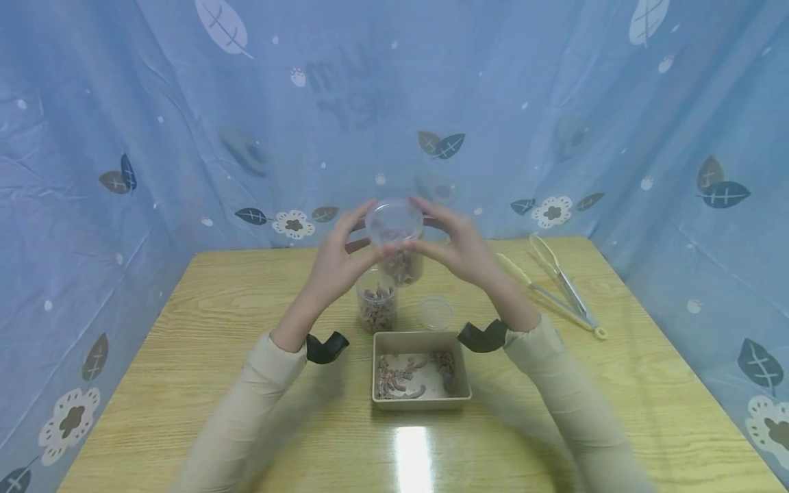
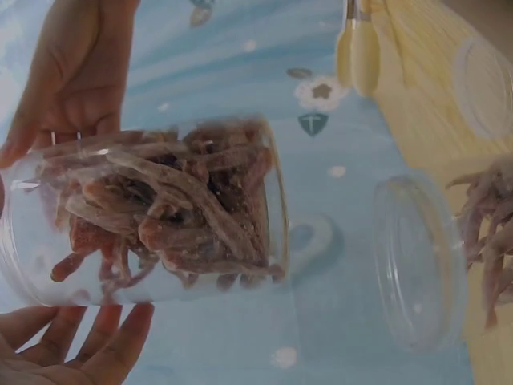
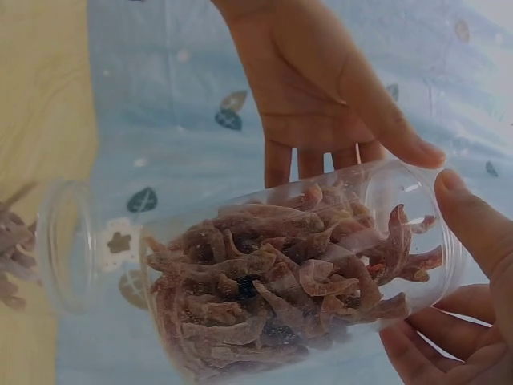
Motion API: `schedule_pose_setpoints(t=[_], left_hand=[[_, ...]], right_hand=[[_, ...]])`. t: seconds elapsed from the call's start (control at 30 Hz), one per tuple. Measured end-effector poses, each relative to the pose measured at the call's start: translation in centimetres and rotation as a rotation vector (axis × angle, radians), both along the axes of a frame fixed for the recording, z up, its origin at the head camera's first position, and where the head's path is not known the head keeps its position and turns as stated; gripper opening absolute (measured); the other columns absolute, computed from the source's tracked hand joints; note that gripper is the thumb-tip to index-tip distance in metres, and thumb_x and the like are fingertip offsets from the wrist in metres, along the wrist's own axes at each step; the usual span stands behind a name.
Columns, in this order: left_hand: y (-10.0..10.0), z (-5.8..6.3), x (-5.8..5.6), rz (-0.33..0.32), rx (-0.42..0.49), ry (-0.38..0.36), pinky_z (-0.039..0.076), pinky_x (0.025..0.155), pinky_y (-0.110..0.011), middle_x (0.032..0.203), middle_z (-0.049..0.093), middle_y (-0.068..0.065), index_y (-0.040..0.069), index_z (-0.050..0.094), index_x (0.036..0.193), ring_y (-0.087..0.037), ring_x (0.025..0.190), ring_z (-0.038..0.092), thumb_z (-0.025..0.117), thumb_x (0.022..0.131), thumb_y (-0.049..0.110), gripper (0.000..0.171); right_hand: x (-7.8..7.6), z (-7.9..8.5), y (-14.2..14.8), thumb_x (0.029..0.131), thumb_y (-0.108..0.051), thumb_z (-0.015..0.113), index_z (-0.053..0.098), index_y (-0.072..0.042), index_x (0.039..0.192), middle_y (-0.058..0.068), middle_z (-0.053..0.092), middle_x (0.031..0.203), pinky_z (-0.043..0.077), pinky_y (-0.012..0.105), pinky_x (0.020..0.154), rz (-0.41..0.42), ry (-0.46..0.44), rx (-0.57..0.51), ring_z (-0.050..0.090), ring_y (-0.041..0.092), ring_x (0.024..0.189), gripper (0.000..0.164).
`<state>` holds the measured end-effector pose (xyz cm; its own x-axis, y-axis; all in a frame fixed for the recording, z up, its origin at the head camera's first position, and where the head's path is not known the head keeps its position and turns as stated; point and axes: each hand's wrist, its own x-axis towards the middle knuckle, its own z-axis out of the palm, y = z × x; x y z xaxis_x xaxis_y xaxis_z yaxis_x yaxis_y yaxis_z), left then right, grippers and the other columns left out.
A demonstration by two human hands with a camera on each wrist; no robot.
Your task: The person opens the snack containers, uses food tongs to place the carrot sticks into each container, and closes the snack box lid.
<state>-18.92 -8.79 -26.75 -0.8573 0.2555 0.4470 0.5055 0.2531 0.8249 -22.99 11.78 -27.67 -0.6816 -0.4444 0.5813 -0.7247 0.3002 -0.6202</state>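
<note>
Above the table, both hands hold a clear plastic jar [image 1: 403, 267] between them, partly filled with brown dried meat strips [image 3: 264, 289]. My left hand [image 1: 337, 260] grips its upper end from the left, thumb near the rim. From the opposite side my right hand [image 1: 459, 246] grips the same end, fingers behind and thumb in front. Just below and left of it, a second clear jar [image 1: 377, 305] with similar strips stands upright on the table; its round mouth [image 2: 417, 265] shows in the left wrist view.
A beige rectangular tray [image 1: 422, 405] with loose strips lies nearest the person. Behind it is a clear round lid [image 1: 436, 313]. Tongs [image 1: 570, 294] with cream tips lie at the right of the wooden table [image 1: 246, 287]. A blue patterned curtain [image 1: 370, 82] encloses the table's back and sides.
</note>
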Motion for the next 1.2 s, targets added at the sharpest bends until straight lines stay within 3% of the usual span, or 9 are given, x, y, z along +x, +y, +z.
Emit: schedule_pose_setpoints(t=[0.27, 0.5, 0.6, 0.73, 0.9, 1.0, 1.2], left_hand=[[-0.5, 0.6, -2.7, -0.014, 0.028, -0.02, 0.046, 0.098, -0.036, 0.135, 0.045, -0.014, 0.005, 0.04, 0.139, -0.029, 0.121, 0.048, 0.07, 0.082, 0.008, 0.064], [-1.1, 0.2, -5.0, -0.045, 0.043, -0.117, 0.047, 0.097, -0.032, 0.138, 0.043, -0.012, 0.006, 0.038, 0.14, -0.028, 0.122, 0.048, 0.072, 0.08, 0.009, 0.069], [-1.4, -0.3, -5.9, -0.033, 0.003, -0.149, 0.046, 0.098, -0.039, 0.14, 0.043, -0.01, 0.007, 0.037, 0.141, -0.028, 0.125, 0.046, 0.073, 0.079, 0.013, 0.071], [-1.9, -1.9, -7.8, -0.024, -0.065, -0.176, 0.04, 0.1, -0.05, 0.141, 0.043, -0.006, 0.012, 0.041, 0.139, -0.028, 0.127, 0.042, 0.074, 0.079, 0.021, 0.069], [-2.7, -5.2, -10.6, -0.047, -0.061, -0.216, 0.042, 0.1, -0.049, 0.139, 0.045, -0.003, 0.015, 0.046, 0.135, -0.028, 0.127, 0.043, 0.076, 0.077, 0.023, 0.066], [-3.1, -6.6, -11.4, -0.052, -0.063, -0.237, 0.045, 0.097, -0.046, 0.139, 0.044, -0.005, 0.014, 0.047, 0.134, -0.03, 0.125, 0.044, 0.076, 0.076, 0.022, 0.066], [-3.5, -8.8, -12.3, -0.073, -0.032, -0.291, 0.048, 0.094, -0.043, 0.138, 0.044, -0.006, 0.013, 0.047, 0.134, -0.031, 0.123, 0.045, 0.077, 0.076, 0.022, 0.066]], right_hand=[[-2.6, 0.8, -0.4, 0.078, -0.001, 0.071, 0.043, 0.005, 0.134, 0.019, 0.044, 0.138, 0.042, 0.031, 0.103, 0.042, -0.089, -0.052, 0.047, 0.029, 0.124, 0.063], [-2.4, 2.3, -1.1, 0.081, -0.003, 0.068, 0.038, 0.006, 0.137, 0.023, 0.04, 0.14, 0.039, 0.038, 0.106, 0.026, -0.208, 0.01, 0.046, 0.035, 0.124, 0.064], [-3.2, 1.7, -1.2, 0.082, -0.003, 0.068, 0.037, 0.005, 0.137, 0.022, 0.039, 0.141, 0.038, 0.038, 0.106, 0.034, -0.242, 0.015, 0.046, 0.035, 0.124, 0.064], [-4.9, 0.1, -1.2, 0.082, -0.003, 0.068, 0.038, 0.004, 0.137, 0.02, 0.037, 0.143, 0.039, 0.041, 0.105, 0.062, -0.307, 0.004, 0.045, 0.036, 0.125, 0.063], [-7.7, -3.2, -1.4, 0.082, -0.006, 0.069, 0.04, -0.002, 0.138, 0.014, 0.04, 0.143, 0.037, 0.039, 0.107, 0.104, -0.419, -0.027, 0.043, 0.033, 0.128, 0.064], [-9.2, -5.2, -1.5, 0.081, -0.011, 0.071, 0.04, -0.005, 0.139, 0.011, 0.039, 0.144, 0.038, 0.037, 0.106, 0.102, -0.452, -0.023, 0.043, 0.03, 0.128, 0.066], [-10.1, -7.2, -1.7, 0.08, -0.012, 0.072, 0.039, -0.002, 0.139, 0.014, 0.039, 0.144, 0.039, 0.036, 0.105, 0.093, -0.477, 0.009, 0.044, 0.031, 0.127, 0.068]])
